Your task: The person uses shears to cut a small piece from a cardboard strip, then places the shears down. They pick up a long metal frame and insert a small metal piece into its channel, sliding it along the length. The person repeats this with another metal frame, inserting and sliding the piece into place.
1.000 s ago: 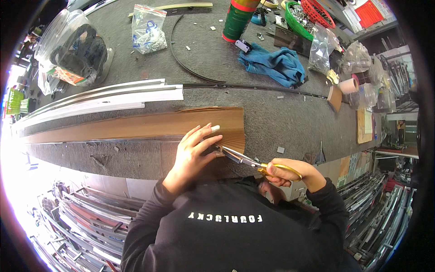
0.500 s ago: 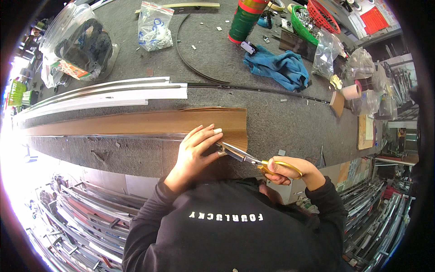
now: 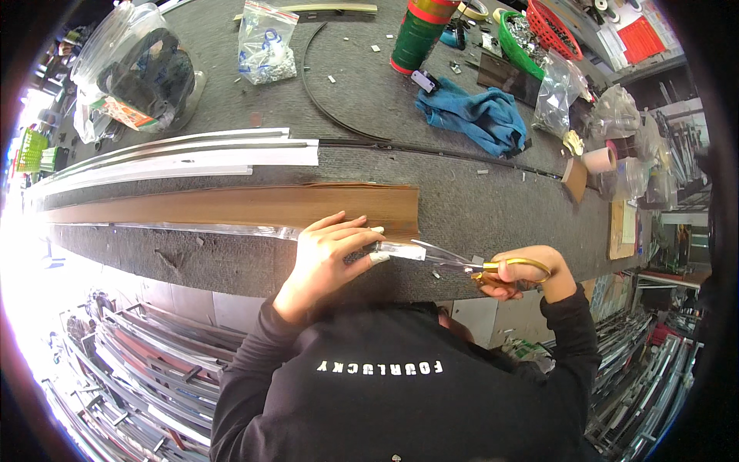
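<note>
A long brown pleated sheet lies folded into a narrow stack along the table. My left hand rests over its front edge near the right end, with white wraps on two fingertips. Between the thumb and forefinger is a shiny, clear-looking strip, its end sticking out to the right. My right hand grips gold-handled scissors, thumb and fingers in the loops. Their blades are parted and point left, tips close to the strip's end. What lies under my left palm is hidden.
White profiles lie behind the pleated stack. Farther back are a blue cloth, a green cup, a bag of small parts, a clear jar and a green basket. The table's near edge is close to my body.
My right hand has drawn the scissors rightward, away from my left fingers. The stack's fanned front right corner looks flatter. The shiny strip's end now shows beyond my left fingertips.
</note>
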The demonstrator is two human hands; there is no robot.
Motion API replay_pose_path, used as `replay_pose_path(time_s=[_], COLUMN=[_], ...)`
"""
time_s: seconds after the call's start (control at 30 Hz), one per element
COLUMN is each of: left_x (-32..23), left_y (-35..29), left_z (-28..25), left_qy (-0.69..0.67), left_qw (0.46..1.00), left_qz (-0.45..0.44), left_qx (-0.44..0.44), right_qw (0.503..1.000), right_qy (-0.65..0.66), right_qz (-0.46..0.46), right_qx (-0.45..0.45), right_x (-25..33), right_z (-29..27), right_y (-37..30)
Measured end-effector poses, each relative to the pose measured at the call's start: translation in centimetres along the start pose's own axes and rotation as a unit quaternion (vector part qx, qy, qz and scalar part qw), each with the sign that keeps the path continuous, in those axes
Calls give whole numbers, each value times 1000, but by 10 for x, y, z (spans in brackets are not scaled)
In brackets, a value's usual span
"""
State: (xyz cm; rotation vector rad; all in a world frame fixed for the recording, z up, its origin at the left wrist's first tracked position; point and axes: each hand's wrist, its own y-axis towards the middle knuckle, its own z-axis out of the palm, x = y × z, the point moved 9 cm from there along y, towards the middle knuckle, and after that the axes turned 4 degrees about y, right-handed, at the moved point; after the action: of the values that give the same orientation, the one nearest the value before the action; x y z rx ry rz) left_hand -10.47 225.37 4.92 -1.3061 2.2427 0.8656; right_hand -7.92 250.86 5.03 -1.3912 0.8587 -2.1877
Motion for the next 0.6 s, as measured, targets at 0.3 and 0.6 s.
replay_pose_path(time_s=[0.3, 0.6], left_x=[0, 4], left_y=[15, 17], left_z=[3, 4], left_qy=[-43, -59], left_qw=[997, 996], left_qz=[19, 25], left_qx=[60, 62], right_qw=[865, 880], right_qy=[-456, -426], right_qz=[57, 48], right_qx=[-203, -203], right_x=[58, 47], right_z=[-40, -54], right_y=[5, 11])
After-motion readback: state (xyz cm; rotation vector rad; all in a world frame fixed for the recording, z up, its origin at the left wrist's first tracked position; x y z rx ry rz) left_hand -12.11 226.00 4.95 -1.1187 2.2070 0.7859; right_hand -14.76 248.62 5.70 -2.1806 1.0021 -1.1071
